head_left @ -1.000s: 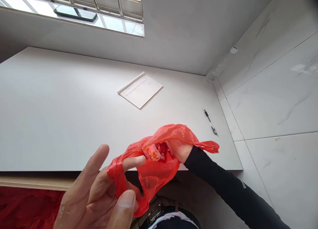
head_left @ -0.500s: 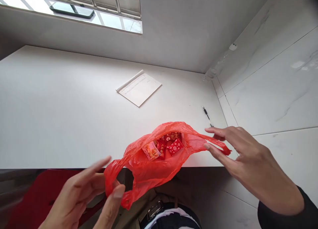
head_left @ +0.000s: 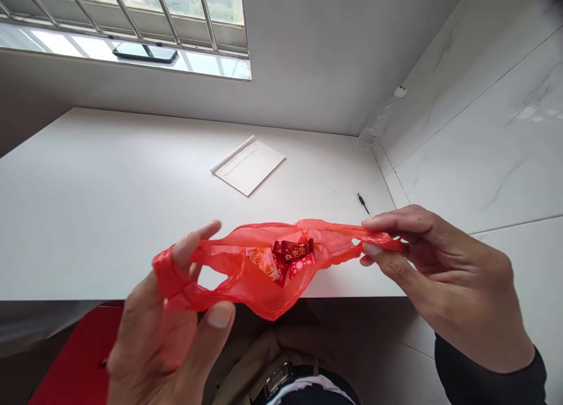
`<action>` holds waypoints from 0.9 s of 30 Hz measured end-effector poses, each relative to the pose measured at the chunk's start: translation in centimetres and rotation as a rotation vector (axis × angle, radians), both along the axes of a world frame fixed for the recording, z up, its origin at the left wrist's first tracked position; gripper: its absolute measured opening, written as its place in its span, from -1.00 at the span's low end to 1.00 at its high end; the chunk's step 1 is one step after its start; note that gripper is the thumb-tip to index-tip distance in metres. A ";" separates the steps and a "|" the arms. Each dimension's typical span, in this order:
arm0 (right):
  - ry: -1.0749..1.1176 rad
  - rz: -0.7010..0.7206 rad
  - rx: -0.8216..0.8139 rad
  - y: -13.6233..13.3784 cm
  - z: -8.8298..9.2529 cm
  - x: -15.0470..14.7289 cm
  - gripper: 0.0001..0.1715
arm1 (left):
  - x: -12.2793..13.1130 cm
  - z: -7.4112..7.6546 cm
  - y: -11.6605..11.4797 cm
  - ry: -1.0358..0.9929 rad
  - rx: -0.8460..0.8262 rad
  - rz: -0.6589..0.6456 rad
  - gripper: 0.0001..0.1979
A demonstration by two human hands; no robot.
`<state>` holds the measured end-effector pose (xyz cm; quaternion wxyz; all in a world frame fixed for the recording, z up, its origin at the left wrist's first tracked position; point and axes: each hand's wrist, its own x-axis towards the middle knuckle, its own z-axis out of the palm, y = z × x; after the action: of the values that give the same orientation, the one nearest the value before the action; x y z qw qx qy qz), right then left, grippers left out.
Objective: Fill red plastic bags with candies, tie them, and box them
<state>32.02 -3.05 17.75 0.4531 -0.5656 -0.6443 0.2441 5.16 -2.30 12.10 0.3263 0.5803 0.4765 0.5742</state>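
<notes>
A thin red plastic bag (head_left: 268,299) is stretched sideways between my hands at the desk's front edge, its mouth facing up. Several small wrapped sweets lie inside: an orange-pink one (head_left: 263,261), a dark red one with gold characters (head_left: 295,250) and a patterned red one (head_left: 302,265). One handle loop passes round the fingers of my left hand (head_left: 152,346), whose thumb stands apart in front. On the other side, my right hand (head_left: 453,270) pinches the opposite handle between thumb and fingers. The bag's lower part is hidden.
On the white desk (head_left: 109,217) lie a tent-style calendar or card (head_left: 249,167) and a pen (head_left: 362,202). A clear plastic bottle (head_left: 373,128) stands in the far right corner. A phone (head_left: 145,53) rests on the sill; a red chair (head_left: 79,358) is below left.
My left hand has risen and moved left, with the handle now round its fingers. The right hand has tightened on its handle. The bag's mouth is stretched wider and flatter. The view has tilted up.
</notes>
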 end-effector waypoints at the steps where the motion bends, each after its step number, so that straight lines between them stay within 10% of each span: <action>1: 0.014 0.030 0.010 0.1 0.0 -0.2 -0.70 | 1.0 0.3 -0.1 -0.022 -0.010 -0.046 -0.44; 8: 0.031 0.215 0.125 1.0 0.3 -2.1 -0.62 | 2.9 0.7 2.1 -0.099 -0.065 -0.206 -0.66; 15: 0.021 0.141 0.073 1.5 -0.3 -2.4 -0.68 | 2.5 0.9 1.8 0.031 -0.124 -0.151 -0.57; 18: 0.041 0.232 0.098 1.6 0.1 -3.6 -0.71 | 3.5 1.3 2.1 0.188 -0.108 -0.330 -0.42; 22: -0.033 0.498 0.167 2.4 0.6 -5.0 -0.76 | 4.7 1.9 3.5 0.136 -0.166 -0.609 -0.84; 27: -0.145 0.410 0.123 4.4 -1.1 -4.3 -0.55 | 4.3 1.6 4.2 -0.007 -0.309 -0.517 -0.84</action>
<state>27.68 1.36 16.64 0.3803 -0.4100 -0.7904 0.2502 9.46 1.91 13.74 0.5478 0.6238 0.3937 0.3948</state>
